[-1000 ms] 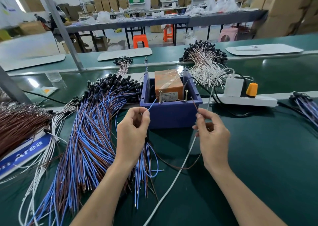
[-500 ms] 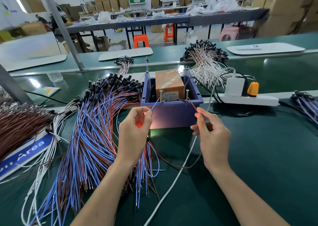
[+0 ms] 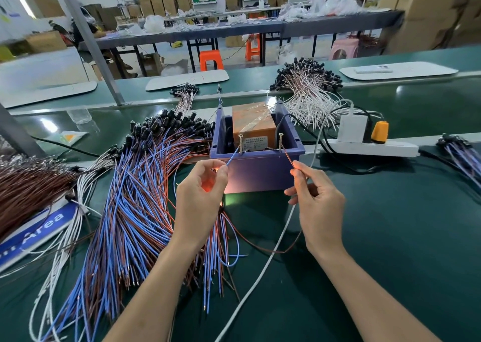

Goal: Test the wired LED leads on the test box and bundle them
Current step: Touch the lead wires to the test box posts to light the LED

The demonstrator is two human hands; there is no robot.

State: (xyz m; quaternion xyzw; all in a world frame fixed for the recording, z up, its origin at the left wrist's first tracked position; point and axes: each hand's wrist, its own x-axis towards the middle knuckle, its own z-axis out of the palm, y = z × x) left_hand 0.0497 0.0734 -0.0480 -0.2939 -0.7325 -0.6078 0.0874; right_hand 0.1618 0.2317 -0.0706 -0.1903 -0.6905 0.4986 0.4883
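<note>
Contact at test box (image 3: 257,170) — orange glow in left grip
Left hand (image 3: 201,198) pinches blue wire (image 3: 233,156), right hand (image 3: 320,211) pinches brown wire (image 3: 287,155) — tips just beyond the fingertips, touching the box's screws (image 3: 240,143).

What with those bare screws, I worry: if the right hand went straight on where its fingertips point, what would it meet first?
Likely the right screw on the test box rim: the right hand pinches a brown lead running to it. Depth unclear.
</note>
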